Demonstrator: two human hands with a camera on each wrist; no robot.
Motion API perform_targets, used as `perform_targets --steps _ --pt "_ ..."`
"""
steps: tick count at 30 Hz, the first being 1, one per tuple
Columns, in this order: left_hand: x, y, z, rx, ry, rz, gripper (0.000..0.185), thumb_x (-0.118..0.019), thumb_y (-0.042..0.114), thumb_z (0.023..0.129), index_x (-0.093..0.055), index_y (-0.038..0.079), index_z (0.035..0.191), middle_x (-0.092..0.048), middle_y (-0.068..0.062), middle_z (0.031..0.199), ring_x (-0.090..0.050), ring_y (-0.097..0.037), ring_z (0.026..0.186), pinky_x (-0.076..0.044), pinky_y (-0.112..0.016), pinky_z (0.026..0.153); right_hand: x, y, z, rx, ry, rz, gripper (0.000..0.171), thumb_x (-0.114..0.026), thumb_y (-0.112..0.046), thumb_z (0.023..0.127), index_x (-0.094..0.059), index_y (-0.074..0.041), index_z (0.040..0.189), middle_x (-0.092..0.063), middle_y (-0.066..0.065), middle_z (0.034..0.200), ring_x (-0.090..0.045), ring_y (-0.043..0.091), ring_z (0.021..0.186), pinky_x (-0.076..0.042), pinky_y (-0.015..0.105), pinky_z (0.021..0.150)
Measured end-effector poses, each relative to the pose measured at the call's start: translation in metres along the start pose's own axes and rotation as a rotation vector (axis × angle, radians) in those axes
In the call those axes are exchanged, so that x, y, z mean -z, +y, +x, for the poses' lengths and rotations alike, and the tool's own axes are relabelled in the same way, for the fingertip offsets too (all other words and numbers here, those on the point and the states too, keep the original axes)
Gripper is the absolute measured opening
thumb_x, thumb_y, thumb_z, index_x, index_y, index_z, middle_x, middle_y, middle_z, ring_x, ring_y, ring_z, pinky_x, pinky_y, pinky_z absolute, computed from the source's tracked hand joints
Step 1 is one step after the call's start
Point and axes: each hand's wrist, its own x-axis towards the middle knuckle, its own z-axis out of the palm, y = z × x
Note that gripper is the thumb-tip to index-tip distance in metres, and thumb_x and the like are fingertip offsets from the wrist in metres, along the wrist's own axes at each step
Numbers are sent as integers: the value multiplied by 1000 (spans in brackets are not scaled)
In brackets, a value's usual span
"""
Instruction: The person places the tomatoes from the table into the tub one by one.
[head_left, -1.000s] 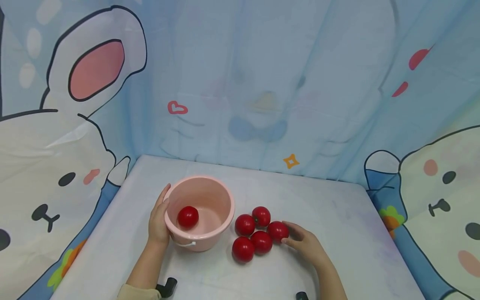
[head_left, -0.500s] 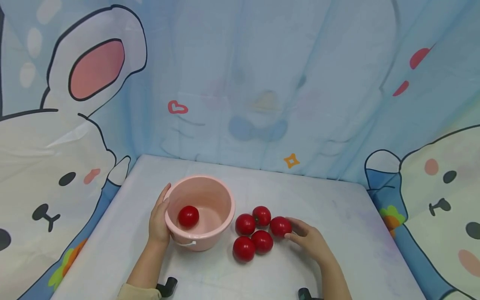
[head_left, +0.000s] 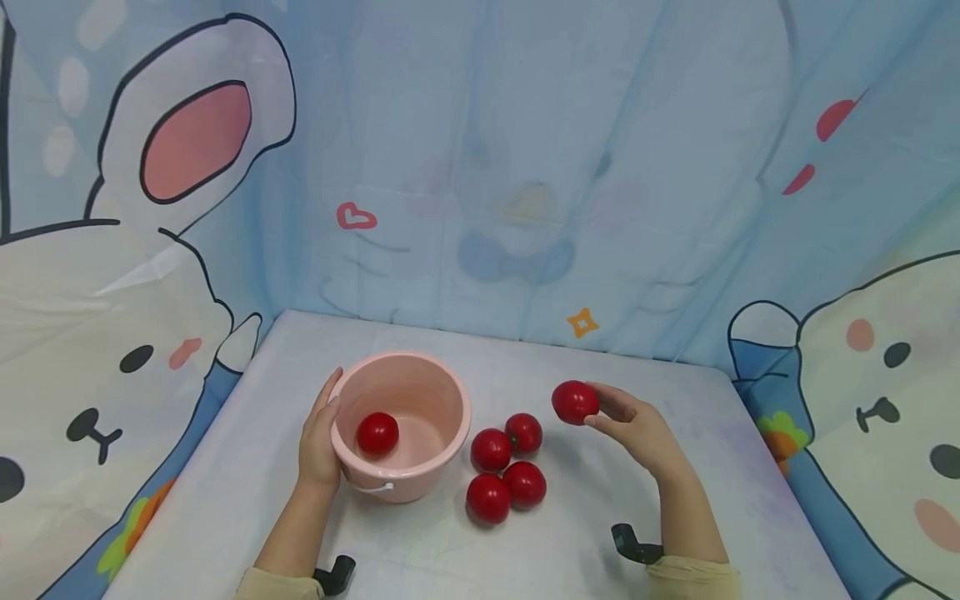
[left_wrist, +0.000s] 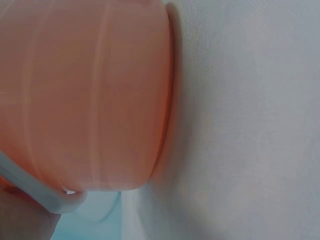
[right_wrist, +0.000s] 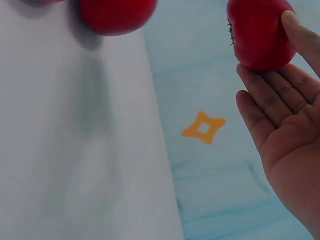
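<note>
At the left, as the head view has it, the left hand (head_left: 318, 450) lies against the nine o'clock side of a pink bucket (head_left: 427, 479), its thumb near the rim. Most of its fingers are hidden, so I cannot tell whether its grip is clenched on the wall or only steadying it. The bucket stands on the worktop (head_left: 555, 558), its white handle (head_left: 372, 489) down at about seven o'clock. One tomato inside (head_left: 377, 434) sits toward eight o'clock of the opening.

Next come four tomatoes (head_left: 525, 485), bunched at about four o'clock from the bucket and nearer the right hand than the left.

Beyond them, the right hand (head_left: 636, 429) pinches a raised tomato (head_left: 575, 402) between thumb and fingers, clear of the worktop. It is nearly round, with no clear long axis; the right wrist view shows its stem end at nine o'clock. From this grip the bucket opening lies at nine o'clock, well apart, and the straight line between them skirts the bunch's upper edge.
</note>
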Motion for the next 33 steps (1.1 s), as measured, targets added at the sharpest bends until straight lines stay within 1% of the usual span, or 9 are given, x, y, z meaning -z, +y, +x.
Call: perform_targets --steps 3,8,15,20,26,31,33 --pt "1 0 -1 1 2 1 45 -30 43 104 -33 51 148 -32 26 156 -20 -7 151 -20 -54 123 5 -7 3 9 -6 8 79 -71 -62 80 -46 -28 147 -48 9 151 -41 40 141 -48 57 101" --pt "0 0 -2 6 -2 -3 44 -31 44 104 -33 52 147 -32 27 155 -20 -6 151 -21 -55 122 7 -17 6 34 -7 8 77 -71 -60 81 -47 -26 147 -50 10 149 -41 40 141 -48 57 101" --pt "-1 1 -2 3 5 -8 44 -32 44 104 -34 52 147 -33 27 155 -22 -6 150 -22 -54 122 6 -31 13 72 -23 8 72 -72 -58 82 -50 -29 144 -52 7 147 -43 38 140 -49 56 101" --pt "-1 1 -1 0 8 -14 45 -33 44 103 -34 50 148 -32 24 157 -21 -10 151 -21 -57 121 4 -46 22 126 -45 21 68 -72 -56 82 -52 -30 142 -54 3 146 -44 35 140 -49 55 102" --pt "-1 0 0 3 8 -20 45 -33 45 103 -34 51 147 -33 24 156 -22 -9 151 -22 -57 121 -3 -76 38 182 -93 47 66 -72 -55 83 -53 -32 141 -55 -2 145 -45 28 141 -48 53 104" --pt "-2 -1 1 4 -2 -24 45 -34 46 102 -34 51 147 -33 22 157 -23 -9 150 -25 -57 120 -12 -105 53 224 -128 49 65 -74 -55 81 -55 -32 139 -57 -4 142 -48 25 139 -49 52 103" --pt "-2 -1 2 13 -1 -26 45 -35 47 102 -34 52 147 -33 23 157 -23 -9 150 -26 -56 120 -16 -117 58 257 -146 51 65 -74 -55 82 -55 -32 139 -57 -4 142 -49 24 138 -49 52 104"
